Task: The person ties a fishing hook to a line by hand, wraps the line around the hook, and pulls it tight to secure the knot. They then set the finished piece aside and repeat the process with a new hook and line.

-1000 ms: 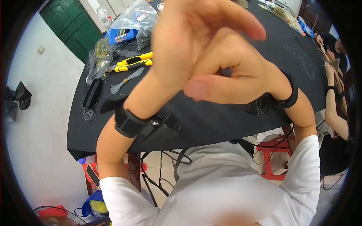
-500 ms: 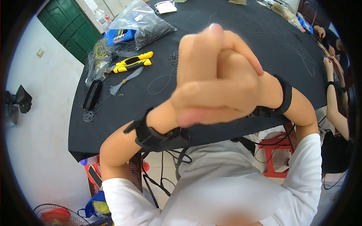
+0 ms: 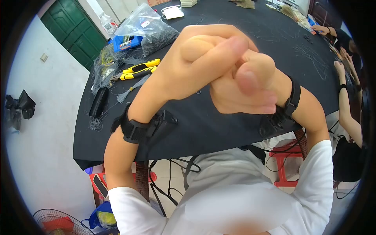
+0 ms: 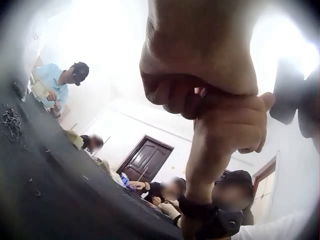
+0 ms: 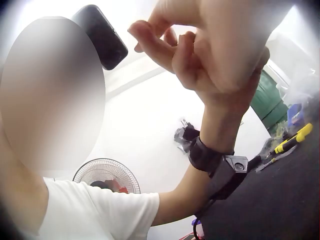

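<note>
Both hands are raised above the black table, pressed together. My left hand [image 3: 188, 66] has its fingers bent over part of my right hand [image 3: 248, 84], whose fingers look partly curled. In the left wrist view, the left hand [image 4: 200, 55] covers some fingers of the right hand [image 4: 227, 122]. The right wrist view has the right hand [image 5: 230, 40] at the top, overlapping the left hand [image 5: 225, 92]. No object shows between them, though the overlap hides part of the fingers. Each wrist wears a black strap with a small camera.
Yellow-black pliers [image 3: 139, 69], a black case [image 3: 98, 102], a bundle of grey strands [image 3: 127, 93] and a plastic bag of dark material [image 3: 156, 39] lie on the table's left part [image 3: 219, 133]. Other people [image 3: 346, 74] sit at the right edge.
The hands turn and shift against each other: the left hand moves from beside, then in front of, the right hand to bend over it. The left forearm rises slightly.
</note>
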